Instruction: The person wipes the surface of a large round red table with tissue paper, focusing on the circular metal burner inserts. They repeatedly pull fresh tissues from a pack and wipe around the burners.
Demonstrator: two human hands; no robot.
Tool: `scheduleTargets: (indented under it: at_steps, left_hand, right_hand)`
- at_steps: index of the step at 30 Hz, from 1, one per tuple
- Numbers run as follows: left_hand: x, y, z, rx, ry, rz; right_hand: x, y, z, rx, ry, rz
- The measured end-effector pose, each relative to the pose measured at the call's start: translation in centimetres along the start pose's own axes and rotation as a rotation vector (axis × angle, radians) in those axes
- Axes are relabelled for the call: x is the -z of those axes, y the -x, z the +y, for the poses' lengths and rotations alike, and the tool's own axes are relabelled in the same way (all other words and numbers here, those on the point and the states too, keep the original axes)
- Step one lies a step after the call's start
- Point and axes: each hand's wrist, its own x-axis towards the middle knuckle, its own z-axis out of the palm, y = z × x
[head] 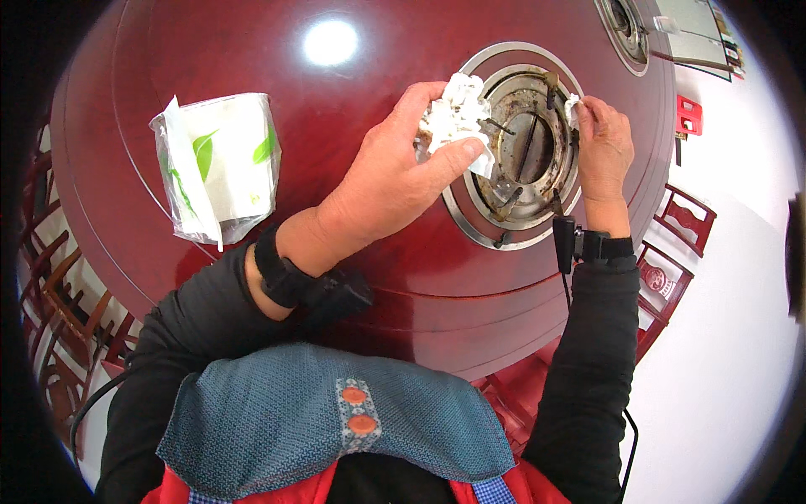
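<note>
A round metal gas burner (527,148), stained brown, is set into a dark red table (352,252). Over the burner's left side, my left hand (403,154) grips a wad of crumpled white tissue (456,120) with dark smudges. My right hand (604,135) pinches a small piece of white tissue (572,111) between thumb and fingers at the burner's right rim. To the left on the table lies a plastic pack of tissues (236,164) printed with green leaves, with one sheet sticking out.
Another burner (623,25) is set in the table at the upper right. Red wooden chairs (686,220) stand beyond the right edge, and more wooden chairs (69,302) are at the left. A red plastic crate (689,115) is farther off to the right.
</note>
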Motion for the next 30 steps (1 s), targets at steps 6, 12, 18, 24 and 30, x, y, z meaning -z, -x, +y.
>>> scheduleTargets:
  at_steps: [6,12,18,24,30]
  left_hand:
    - [0.1,0.1,0.2,0.041,0.020,-0.044]
    - [0.3,0.1,0.3,0.058,0.021,-0.063]
    - [-0.1,-0.1,-0.2,-0.020,-0.009,0.002]
    - [0.2,0.1,-0.2,0.043,0.027,-0.046]
    - [0.2,0.2,-0.3,0.055,0.046,-0.063]
  right_hand:
    - [-1.0,-1.0,0.0,0.214,-0.108,0.027]
    - [-1.5,-0.5,-0.1,0.252,-0.012,-0.090]
    - [-1.2,0.3,0.3,0.267,0.112,-0.133]
    - [-0.7,0.8,0.1,0.137,0.187,-0.227]
    - [-0.3,1.1,-0.2,0.060,0.309,-0.269]
